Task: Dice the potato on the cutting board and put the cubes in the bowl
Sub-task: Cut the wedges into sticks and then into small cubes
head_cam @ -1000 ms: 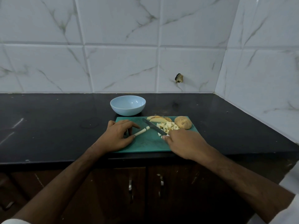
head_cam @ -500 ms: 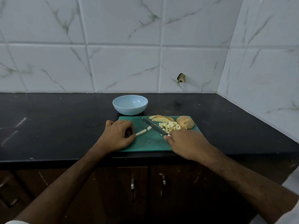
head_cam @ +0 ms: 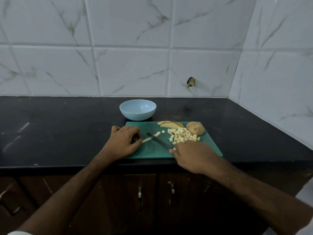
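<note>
Since the earlier frames the knife (head_cam: pixel 159 140) blade has come down from its raised slant beside the cube pile and now lies across the potato strip (head_cam: pixel 148 139), and a second small cut piece (head_cam: pixel 158 133) sits free just past the blade, near the cube (head_cam: pixel 163 131) that was already there. Left hand (head_cam: pixel 122 143): fingertips curled down onto the near end of the strip, thumb alongside, pinning it to the cutting board (head_cam: pixel 152 150); that end of the strip is hidden under the fingers. Right hand (head_cam: pixel 193 153): fingers clenched round the knife handle, which is fully covered by the hand; only the dark blade shows. Whether the edge has gone through the strip cannot be made out. Pile of diced cubes (head_cam: pixel 182 136) lies right of the blade on the board, its near edge touching the right hand's knuckles in view. Behind it, a few unpeeled slices (head_cam: pixel 167 124) and an uncut potato chunk (head_cam: pixel 195 130) at the far right corner, touching the pile. Bowl (head_cam: pixel 137 109), pale blue, stands on the black counter (head_cam: pixel 59 126) just beyond the board's far left edge; no cubes visible inside. Both forearms are bare, and both sleeves are cut off by the lower frame. Small dark hole (head_cam: pixel 191 81) in the tiled wall; its detail is unclear.
</note>
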Motion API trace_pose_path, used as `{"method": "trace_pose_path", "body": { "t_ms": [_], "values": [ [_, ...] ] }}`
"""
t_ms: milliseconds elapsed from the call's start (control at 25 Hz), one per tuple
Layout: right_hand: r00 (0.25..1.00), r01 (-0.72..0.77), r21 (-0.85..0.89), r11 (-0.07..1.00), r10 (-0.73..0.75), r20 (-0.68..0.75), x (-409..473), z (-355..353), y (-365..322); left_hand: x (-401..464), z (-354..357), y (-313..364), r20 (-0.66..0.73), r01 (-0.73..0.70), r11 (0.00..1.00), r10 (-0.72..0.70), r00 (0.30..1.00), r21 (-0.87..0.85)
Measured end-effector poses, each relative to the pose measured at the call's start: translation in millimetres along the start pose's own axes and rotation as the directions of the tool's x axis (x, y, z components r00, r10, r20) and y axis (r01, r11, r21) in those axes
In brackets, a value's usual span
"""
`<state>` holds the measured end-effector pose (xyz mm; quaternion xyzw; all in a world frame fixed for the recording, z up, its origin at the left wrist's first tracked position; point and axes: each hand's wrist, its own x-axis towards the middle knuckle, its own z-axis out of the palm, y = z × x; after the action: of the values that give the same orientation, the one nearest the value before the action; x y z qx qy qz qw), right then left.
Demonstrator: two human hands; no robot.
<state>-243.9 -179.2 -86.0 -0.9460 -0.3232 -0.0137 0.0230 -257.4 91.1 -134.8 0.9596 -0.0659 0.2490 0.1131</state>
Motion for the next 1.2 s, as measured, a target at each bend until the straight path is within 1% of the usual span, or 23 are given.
{"method": "trace_pose_path", "body": {
  "t_ms": [120, 240, 360, 520, 600, 760, 880, 1000, 1120, 1200],
  "values": [
    [1.0, 0.016, -0.021, 1.0, -0.015, 0.025, -4, 10, -5, 0, -1, 0, 0.022, 0.008, 1.0, -0.007, 1.0, -0.017],
    [1.0, -0.009, -0.014, 1.0, 0.01, 0.024, 3, 0, -2, -2, -2, 0, 0.021, 0.012, 0.999, -0.011, 1.0, -0.032],
    [1.0, -0.01, -0.002, 1.0, 0.01, -0.01, 6, -7, -2, -5, -3, 0, 0.033, -0.017, 0.998, 0.019, 0.999, -0.058],
    [0.999, 0.028, -0.007, 1.0, -0.028, 0.031, -2, 9, -11, -5, -4, 0, 0.047, -0.039, 0.994, 0.044, 0.998, -0.101],
    [1.0, 0.018, -0.026, 0.999, -0.018, 0.02, 0, 8, -12, -5, -4, 0, 0.044, -0.03, 0.994, 0.035, 0.998, -0.102],
    [0.999, 0.011, -0.032, 0.999, -0.012, -0.05, 3, -3, -9, -5, -3, -2, 0.035, -0.019, 0.993, 0.023, 0.999, -0.116],
    [0.999, 0.038, -0.026, 0.999, -0.038, -0.003, -5, 4, -15, -5, -2, -4, 0.032, -0.001, 0.992, 0.005, 0.999, -0.127],
    [0.999, 0.037, -0.036, 0.999, -0.037, -0.004, -7, 7, -18, -5, -2, -4, 0.031, 0.016, 0.988, -0.012, 0.999, -0.153],
    [0.999, 0.031, -0.02, 0.999, -0.03, 0.035, -3, 9, -19, -6, -4, -3, 0.018, 0.017, 0.986, -0.015, 1.0, -0.168],
    [1.0, 0.027, -0.039, 0.999, -0.027, 0.016, -2, 7, -19, -6, -6, -1, 0.015, 0.021, 0.985, -0.019, 1.0, -0.174]
  ]
}}
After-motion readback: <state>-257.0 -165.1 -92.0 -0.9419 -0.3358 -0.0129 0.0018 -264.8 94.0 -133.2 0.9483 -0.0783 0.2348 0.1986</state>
